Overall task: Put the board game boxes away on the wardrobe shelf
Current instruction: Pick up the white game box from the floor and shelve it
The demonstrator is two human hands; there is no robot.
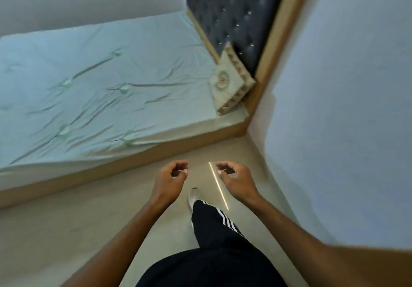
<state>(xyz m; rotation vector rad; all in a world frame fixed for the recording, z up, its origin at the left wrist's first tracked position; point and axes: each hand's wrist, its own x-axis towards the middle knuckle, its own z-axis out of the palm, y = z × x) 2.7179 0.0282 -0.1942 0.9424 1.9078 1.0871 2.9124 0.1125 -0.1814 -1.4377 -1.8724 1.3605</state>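
Board game boxes are lying outside this view while you are holding your empty left hand and right hand, fingers loosely curled and apart, beside the bed, over the floor.

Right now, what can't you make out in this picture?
- Board game boxes and wardrobe shelf: nowhere in the head view.
- Both hands, left and right, are empty.
- Cushion pattern: blurred.
- Bed: left edge cuts it off.
- Foot: mostly hidden by the trouser leg.
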